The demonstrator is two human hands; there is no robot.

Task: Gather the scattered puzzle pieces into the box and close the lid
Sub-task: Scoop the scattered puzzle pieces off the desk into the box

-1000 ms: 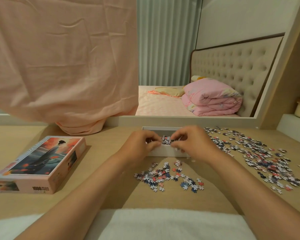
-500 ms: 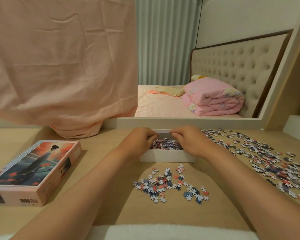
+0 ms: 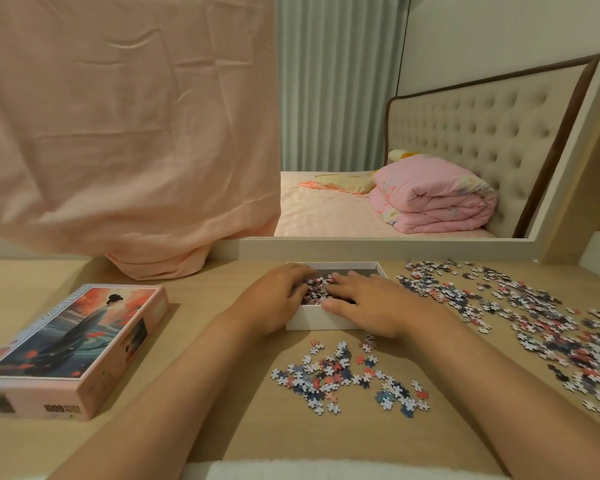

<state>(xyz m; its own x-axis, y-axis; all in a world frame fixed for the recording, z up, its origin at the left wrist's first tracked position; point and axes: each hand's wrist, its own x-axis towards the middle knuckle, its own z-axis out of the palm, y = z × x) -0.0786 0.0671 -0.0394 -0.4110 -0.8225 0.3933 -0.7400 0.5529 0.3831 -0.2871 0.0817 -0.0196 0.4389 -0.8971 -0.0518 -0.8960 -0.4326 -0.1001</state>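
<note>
Left hand (image 3: 274, 301): back up, knuckles raised, fingers bent down and toward the right; the fingertips are hidden, so a grip cannot be told.
Right hand (image 3: 373, 306): palm down and flat, fingers straight and close together, pointing left and far; thumb stretched toward the near left.
Hands together: side by side at mid-scene, fingers almost meeting.
Left forearm (image 3: 160, 393): bare, slanting from the near left toward the far right.
Right forearm (image 3: 499, 386): bare, slanting from the near right toward the far left.
</note>
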